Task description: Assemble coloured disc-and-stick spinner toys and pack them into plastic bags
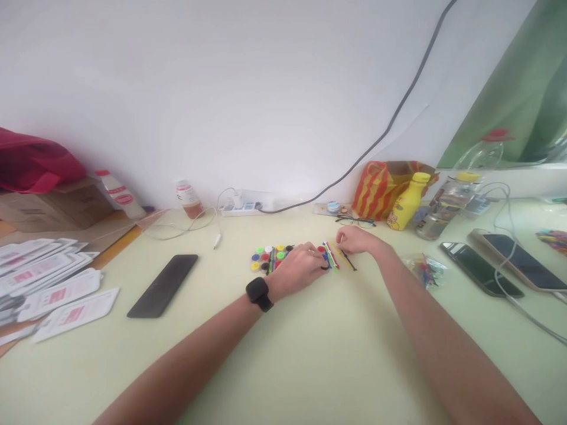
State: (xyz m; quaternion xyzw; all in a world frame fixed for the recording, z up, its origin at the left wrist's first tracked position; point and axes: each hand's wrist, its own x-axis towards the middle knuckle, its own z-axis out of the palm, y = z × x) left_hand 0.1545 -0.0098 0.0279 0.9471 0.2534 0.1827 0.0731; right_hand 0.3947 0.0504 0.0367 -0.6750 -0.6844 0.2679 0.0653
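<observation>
My left hand (303, 265), with a black watch (259, 293) on its wrist, reaches over a cluster of small coloured round pieces (256, 258) and covers part of it. Its fingers are bent down and close together beside thin coloured strips (330, 257); what they grip, if anything, is hidden. My right hand (354, 239) is closed in a pinch just beyond the strips. Whatever lies between its fingertips is too small to name. A thin dark strip (349, 261) lies on the table just below this hand.
A black phone (162, 286) and white tags (75, 313) lie left. Glasses (355, 221), a striped bag (376, 189), a yellow bottle (406, 203) and a power strip (243, 208) stand along the back. Right are a clear packet (426, 271), two phones (481, 268) and a white cable (509, 295).
</observation>
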